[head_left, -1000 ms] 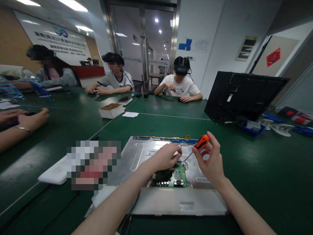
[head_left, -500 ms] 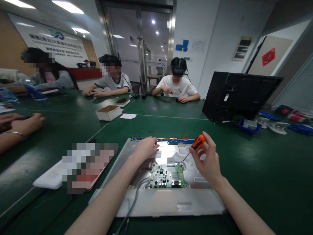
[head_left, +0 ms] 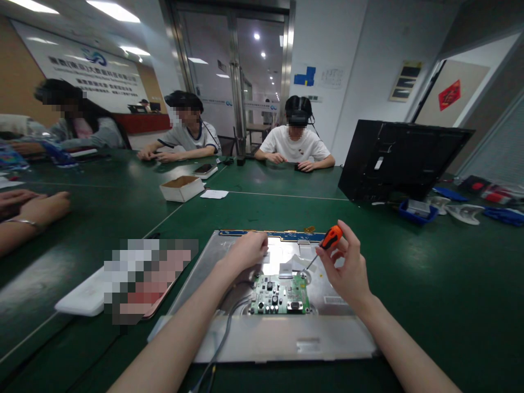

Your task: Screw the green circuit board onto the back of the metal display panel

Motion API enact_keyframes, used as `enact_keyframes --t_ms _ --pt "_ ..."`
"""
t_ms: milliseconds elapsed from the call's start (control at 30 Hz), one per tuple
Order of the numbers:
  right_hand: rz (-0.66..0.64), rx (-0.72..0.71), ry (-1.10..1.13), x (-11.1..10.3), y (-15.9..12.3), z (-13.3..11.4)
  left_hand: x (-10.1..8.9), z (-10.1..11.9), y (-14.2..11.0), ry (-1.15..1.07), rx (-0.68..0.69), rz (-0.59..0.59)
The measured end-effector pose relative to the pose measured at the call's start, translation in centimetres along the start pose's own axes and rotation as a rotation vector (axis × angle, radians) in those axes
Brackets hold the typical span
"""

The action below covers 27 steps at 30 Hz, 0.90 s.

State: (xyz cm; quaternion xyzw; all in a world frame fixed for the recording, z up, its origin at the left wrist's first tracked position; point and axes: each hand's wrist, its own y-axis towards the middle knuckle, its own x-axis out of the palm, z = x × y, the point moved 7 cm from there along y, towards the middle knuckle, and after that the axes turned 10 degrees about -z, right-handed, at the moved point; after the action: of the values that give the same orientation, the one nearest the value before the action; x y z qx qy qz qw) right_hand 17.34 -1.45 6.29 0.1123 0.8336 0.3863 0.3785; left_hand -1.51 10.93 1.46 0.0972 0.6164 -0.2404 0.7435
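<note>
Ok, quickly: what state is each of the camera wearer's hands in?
Left hand: curled; cannot tell if holding anything.
Right hand: holding the orange screwdriver.

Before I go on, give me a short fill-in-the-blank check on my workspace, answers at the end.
1. The right hand holds a screwdriver whose handle is ____ and black.
2. The circuit board on the metal panel is ____ in colour.
3. The blue strip runs along the panel's ____ edge.
4. In the picture, the paper lies to the ____ of the open white box.

Missing words: orange; green; far; right.
</note>
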Motion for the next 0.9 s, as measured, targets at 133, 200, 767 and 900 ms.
enact_keyframes --t_ms 133,200,767,900 --pt "0.007 -0.007 0.009 -0.1 0.0 -0.1 -0.7 1.7 -0.6 -0.064 0.107 0.005" --pt "0.01 -0.004 0.02 -0.1 -0.1 0.0 -1.0 3.0 -1.0 -0.105 0.184 -0.005" --pt "0.011 0.01 0.011 -0.1 0.0 -0.2 0.6 9.6 -6.6 -0.248 0.524 -0.131" --pt "0.007 0.005 0.014 -0.2 0.1 -0.1 1.3 11.1 -7.7 -0.232 0.625 -0.098"
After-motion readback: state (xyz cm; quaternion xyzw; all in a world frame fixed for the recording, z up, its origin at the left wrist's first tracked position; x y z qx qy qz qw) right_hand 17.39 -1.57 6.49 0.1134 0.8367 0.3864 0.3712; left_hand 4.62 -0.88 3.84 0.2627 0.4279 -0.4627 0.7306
